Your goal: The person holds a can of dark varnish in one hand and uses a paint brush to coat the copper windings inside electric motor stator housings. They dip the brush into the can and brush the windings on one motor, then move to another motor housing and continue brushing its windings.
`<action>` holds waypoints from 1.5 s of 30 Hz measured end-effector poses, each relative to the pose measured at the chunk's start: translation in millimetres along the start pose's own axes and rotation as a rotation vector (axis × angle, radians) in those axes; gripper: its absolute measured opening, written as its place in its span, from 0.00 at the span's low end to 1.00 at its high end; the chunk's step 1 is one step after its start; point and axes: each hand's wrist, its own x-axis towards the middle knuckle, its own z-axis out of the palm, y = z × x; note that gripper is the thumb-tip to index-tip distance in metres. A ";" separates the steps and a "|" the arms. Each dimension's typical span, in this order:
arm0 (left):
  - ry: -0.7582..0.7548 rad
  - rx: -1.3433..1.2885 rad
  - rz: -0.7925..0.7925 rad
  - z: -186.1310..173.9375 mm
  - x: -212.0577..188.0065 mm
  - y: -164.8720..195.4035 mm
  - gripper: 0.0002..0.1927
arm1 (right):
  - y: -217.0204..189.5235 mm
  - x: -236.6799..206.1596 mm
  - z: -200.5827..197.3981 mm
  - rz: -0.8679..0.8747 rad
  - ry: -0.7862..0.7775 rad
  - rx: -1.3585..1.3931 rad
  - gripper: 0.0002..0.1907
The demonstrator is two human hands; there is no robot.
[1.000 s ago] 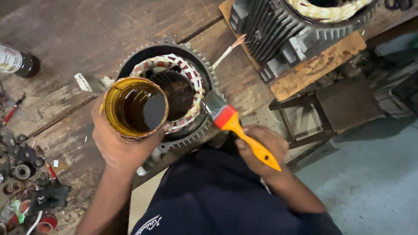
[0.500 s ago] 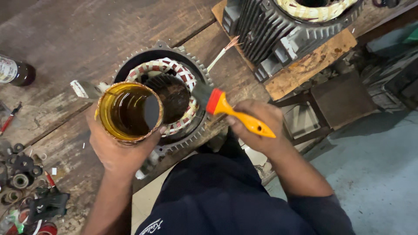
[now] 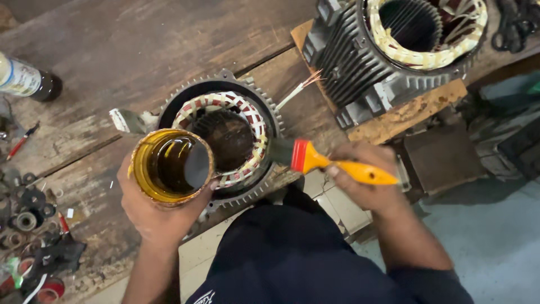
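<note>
My left hand [image 3: 151, 217] holds an open tin can [image 3: 170, 166] with dark amber liquid inside, tilted over the near edge of a small motor stator [image 3: 222, 138]. That stator stands on end on the wooden bench, with copper windings bound in white tape around its bore. My right hand [image 3: 364, 188] grips the orange handle of a paintbrush [image 3: 332, 164] with a red ferrule. The brush's dark bristles touch the windings on the stator's right side.
A larger grey finned stator [image 3: 394, 50] sits on a wooden board at the back right. A dark bottle [image 3: 25, 79] lies at the far left. Washers, tape rolls and small parts [image 3: 31, 225] clutter the bench's left edge. The floor [image 3: 495, 247] lies below right.
The brush has swung from pointing up-left to lying nearly level, its bristles now on the windings' right side. The can stays over the stator's near-left rim.
</note>
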 end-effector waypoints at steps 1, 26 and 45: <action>0.017 -0.119 -0.047 3.3 -1.5 0.5 0.49 | 0.4 6.8 -4.5 0.049 0.011 0.054 0.07; 0.209 -0.251 -0.242 37.7 -37.1 -27.9 0.54 | 48.7 52.0 -9.4 -0.067 -0.169 0.107 0.07; 0.179 -0.162 -0.246 31.5 -23.7 -10.9 0.50 | 46.8 29.2 -19.2 0.056 -0.047 0.135 0.04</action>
